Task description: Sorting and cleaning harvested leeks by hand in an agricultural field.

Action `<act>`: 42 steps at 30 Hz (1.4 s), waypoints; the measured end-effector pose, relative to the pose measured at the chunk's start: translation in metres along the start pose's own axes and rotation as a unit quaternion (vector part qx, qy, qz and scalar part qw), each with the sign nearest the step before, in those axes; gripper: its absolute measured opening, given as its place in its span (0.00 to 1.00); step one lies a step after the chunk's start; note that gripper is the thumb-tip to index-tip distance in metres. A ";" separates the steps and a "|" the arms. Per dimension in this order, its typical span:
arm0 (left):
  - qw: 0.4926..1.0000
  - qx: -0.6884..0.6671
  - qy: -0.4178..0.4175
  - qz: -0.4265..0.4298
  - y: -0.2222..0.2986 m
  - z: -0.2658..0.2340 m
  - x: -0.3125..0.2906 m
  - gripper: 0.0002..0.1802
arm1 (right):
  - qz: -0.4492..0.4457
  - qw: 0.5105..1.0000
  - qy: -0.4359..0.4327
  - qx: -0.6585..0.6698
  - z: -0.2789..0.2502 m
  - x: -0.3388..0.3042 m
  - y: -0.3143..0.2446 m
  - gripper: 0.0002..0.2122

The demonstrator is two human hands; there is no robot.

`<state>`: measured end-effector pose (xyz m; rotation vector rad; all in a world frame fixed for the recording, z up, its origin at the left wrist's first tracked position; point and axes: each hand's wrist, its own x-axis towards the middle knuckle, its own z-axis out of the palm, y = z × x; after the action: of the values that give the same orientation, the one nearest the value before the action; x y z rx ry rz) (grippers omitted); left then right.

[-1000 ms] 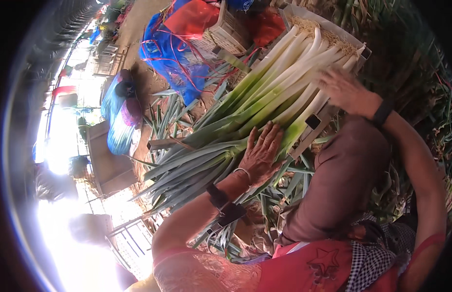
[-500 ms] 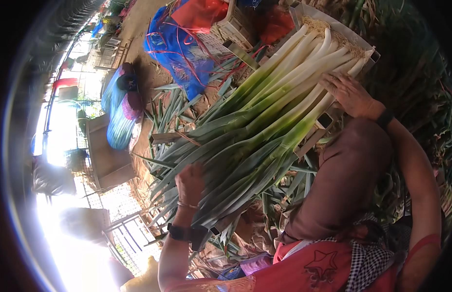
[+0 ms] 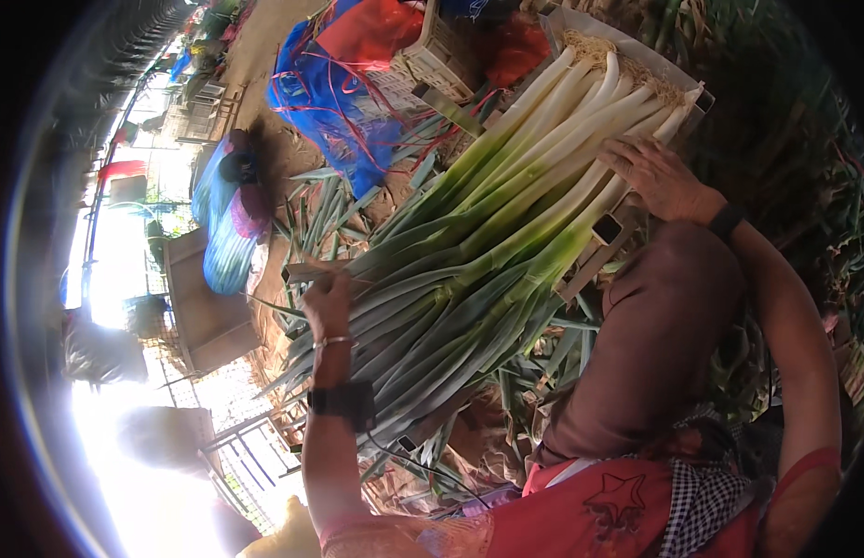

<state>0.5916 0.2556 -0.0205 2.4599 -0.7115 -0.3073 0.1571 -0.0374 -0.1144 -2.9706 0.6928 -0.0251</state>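
A thick row of leeks [image 3: 506, 219] lies slantwise across a low frame, white stalks and roots at the upper right, dark green leaves toward the lower left. My right hand [image 3: 663, 177] rests on the white stalks at the near side, fingers stretched out over them. Beside the leaf ends at the left is my left hand [image 3: 326, 305], its fingers curled close to a bar end [image 3: 303, 272] of the frame. What is between those fingers, if anything, I cannot make out. At the root ends stands a pale upright board [image 3: 627, 42].
Beyond the leeks are a blue plastic sheet [image 3: 325, 102] with red strings, a beige crate [image 3: 439, 58] and red plastic [image 3: 371, 30]. Blue net bundles [image 3: 229, 232] lie at the left. Square tube ends [image 3: 607, 229] of the frame stick out near my knee [image 3: 678, 288]. Loose leaves litter the ground.
My left hand has moved up and to the left along the leaf ends, toward the bar end. My right hand stays on the white stalks. The view has shifted slightly.
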 end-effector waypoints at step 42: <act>0.680 -0.128 -0.393 0.605 0.441 0.198 -0.355 0.08 | 0.486 0.719 0.215 0.448 0.110 -0.380 0.022 0.13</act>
<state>0.0389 0.0515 0.0906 1.0304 -2.2335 -0.8191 -0.1893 0.1200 -0.2243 -1.4191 1.6069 -0.7364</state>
